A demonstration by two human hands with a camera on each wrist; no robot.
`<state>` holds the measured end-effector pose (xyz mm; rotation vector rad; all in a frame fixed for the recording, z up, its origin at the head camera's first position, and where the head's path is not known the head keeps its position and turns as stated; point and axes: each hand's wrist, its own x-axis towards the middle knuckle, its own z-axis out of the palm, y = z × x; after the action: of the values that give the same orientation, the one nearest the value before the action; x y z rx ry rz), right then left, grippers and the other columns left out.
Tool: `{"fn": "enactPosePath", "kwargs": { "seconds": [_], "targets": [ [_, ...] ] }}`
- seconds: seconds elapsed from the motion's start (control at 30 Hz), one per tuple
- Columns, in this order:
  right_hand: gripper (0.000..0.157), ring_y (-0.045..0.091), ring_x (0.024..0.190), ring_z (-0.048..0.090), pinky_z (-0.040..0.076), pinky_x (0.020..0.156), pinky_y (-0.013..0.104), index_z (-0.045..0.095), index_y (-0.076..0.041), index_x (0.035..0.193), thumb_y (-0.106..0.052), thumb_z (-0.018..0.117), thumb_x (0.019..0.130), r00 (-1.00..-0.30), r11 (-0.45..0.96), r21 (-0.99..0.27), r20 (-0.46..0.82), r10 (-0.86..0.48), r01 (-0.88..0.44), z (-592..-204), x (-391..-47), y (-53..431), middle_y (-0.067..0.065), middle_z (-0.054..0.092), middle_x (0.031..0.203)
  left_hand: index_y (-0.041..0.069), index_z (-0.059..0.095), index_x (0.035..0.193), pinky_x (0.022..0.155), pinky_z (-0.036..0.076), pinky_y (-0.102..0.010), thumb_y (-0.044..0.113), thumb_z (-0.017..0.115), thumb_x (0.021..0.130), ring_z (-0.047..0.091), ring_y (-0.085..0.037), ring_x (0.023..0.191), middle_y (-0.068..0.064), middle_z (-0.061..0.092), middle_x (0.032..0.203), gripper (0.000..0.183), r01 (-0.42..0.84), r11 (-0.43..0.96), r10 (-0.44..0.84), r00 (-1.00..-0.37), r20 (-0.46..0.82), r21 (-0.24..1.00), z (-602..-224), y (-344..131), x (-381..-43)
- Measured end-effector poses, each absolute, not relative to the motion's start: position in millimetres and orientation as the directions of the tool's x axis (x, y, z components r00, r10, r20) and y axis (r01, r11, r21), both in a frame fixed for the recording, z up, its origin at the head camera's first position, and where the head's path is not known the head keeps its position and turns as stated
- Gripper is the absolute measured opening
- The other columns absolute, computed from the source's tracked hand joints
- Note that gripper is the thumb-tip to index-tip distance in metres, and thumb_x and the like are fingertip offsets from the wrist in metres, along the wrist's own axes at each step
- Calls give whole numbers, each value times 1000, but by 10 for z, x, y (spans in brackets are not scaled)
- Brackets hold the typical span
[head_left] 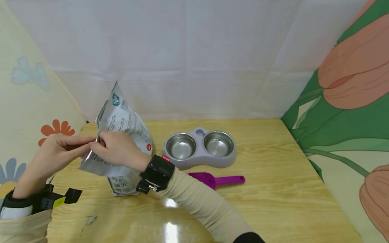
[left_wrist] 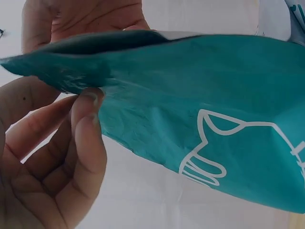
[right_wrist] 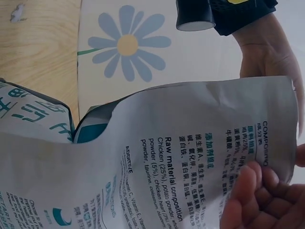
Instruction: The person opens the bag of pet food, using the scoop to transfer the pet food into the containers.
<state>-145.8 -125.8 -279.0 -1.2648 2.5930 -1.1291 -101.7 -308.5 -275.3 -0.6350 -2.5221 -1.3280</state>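
A silver pet food bag (head_left: 127, 118) with printed text stands at the left of the table, its top folded toward the left. My left hand (head_left: 56, 152) pinches the edge of the bag's top between thumb and fingers. Close beside it, my right hand (head_left: 120, 148) pinches the same edge, reaching across the bag's printed side. The left wrist view shows the teal side of the bag (left_wrist: 157, 119) with a white line drawing and a dark gap along its upper edge. Composition text covers the silver side in the right wrist view, where the right fingers (right_wrist: 248, 186) lie at the edge.
A grey double pet bowl (head_left: 199, 157) with two steel dishes stands at the table's middle. In front of it lies a purple scoop (head_left: 229, 180), partly hidden by the right forearm. A white sheet (head_left: 182, 60) hangs behind the wooden table (head_left: 273, 189), with patterned panels on both sides.
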Motion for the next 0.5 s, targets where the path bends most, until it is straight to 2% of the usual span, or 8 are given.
{"fn": "enactPosePath", "kwargs": {
  "seconds": [0.07, 0.2, 0.37, 0.4, 0.5],
  "targets": [
    [29, 5, 43, 30, 25, 43, 16, 42, -12, 65, -23, 45, 92, -666, 408, -623, 252, -703, -667, -2786, -1454, -1263, -4, 34, 53, 22, 68, 105, 38, 25, -25, -11, 60, 80, 56, -3, 54, 13, 65, 76, 42, 487, 495, 283, -873, 397, 719, -2751, -3080, -1013],
    [26, 5, 42, 32, 26, 42, 17, 42, -13, 64, -21, 48, 88, -673, 439, -616, 209, -710, -654, -2764, -1449, -1276, -6, 34, 52, 23, 66, 108, 44, 37, -17, -11, 61, 79, 59, -3, 56, 14, 65, 76, 44, 505, 522, 311, -863, 397, 687, -2756, -3076, -1021],
    [28, 4, 41, 31, 27, 41, 17, 41, -14, 62, -24, 52, 86, -685, 494, -583, 154, -712, -645, -2697, -1428, -1297, -7, 31, 50, 10, 60, 113, 45, 38, -16, -9, 62, 79, 56, -3, 54, 19, 62, 76, 39, 497, 593, 343, -868, 360, 633, -2785, -3093, -1053],
    [30, 4, 40, 31, 26, 41, 17, 41, -14, 60, -23, 53, 86, -686, 502, -574, 150, -712, -647, -2684, -1423, -1301, -7, 31, 49, 11, 59, 114, 46, 37, -16, -9, 62, 79, 55, -3, 53, 19, 62, 76, 40, 503, 592, 352, -864, 359, 630, -2790, -3100, -1057],
    [33, 4, 39, 29, 25, 40, 17, 38, -14, 57, -21, 54, 85, -687, 521, -544, 152, -710, -658, -2654, -1418, -1310, -7, 29, 48, 28, 55, 113, 42, 34, -17, -9, 62, 79, 49, -2, 47, 18, 60, 70, 51, 539, 581, 378, -842, 385, 609, -2795, -3105, -1061]
  ]
}}
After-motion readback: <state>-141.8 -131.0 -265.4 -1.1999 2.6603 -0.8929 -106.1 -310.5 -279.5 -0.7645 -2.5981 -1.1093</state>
